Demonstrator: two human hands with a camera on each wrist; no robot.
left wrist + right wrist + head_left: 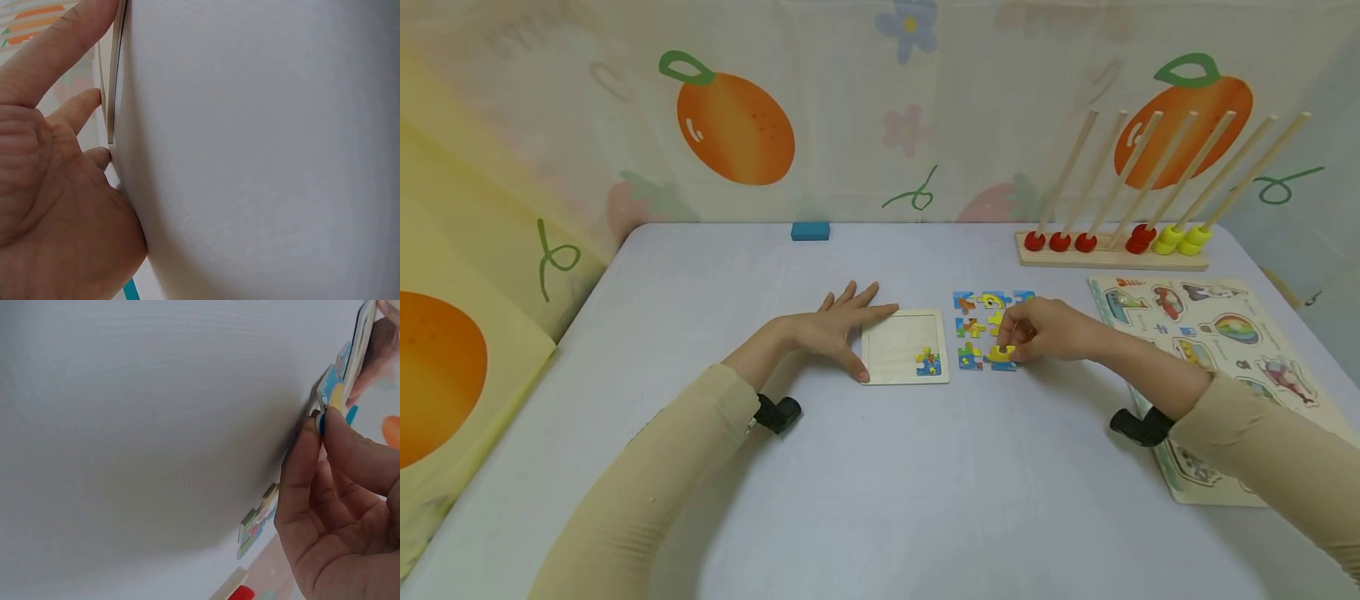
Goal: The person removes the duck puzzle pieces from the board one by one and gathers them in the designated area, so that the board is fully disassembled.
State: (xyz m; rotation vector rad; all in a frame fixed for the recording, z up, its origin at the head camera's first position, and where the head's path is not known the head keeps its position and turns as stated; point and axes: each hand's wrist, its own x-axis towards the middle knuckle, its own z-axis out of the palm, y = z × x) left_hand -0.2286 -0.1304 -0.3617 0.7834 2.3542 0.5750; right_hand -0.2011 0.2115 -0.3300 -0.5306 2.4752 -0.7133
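Observation:
A small square wooden puzzle tray point(891, 346) lies mid-table with one blue, green and yellow jigsaw piece point(929, 363) in its lower right corner. My left hand point(829, 329) has its fingers spread, with the thumb at the tray's lower left corner and the index finger along its upper left. To the right of the tray are several loose jigsaw pieces point(972, 327) in rough rows. Over their lower right part, my right hand point(1047, 328) pinches a yellow and blue jigsaw piece point(999, 355) between thumb and index finger. Its fingertips partly hide that piece.
A wooden peg abacus point(1112, 260) with red and yellow beads stands at the back right. In front of it lies a large picture board point(1150, 333), partly under the right forearm. A blue block point(810, 232) sits at the table's back edge.

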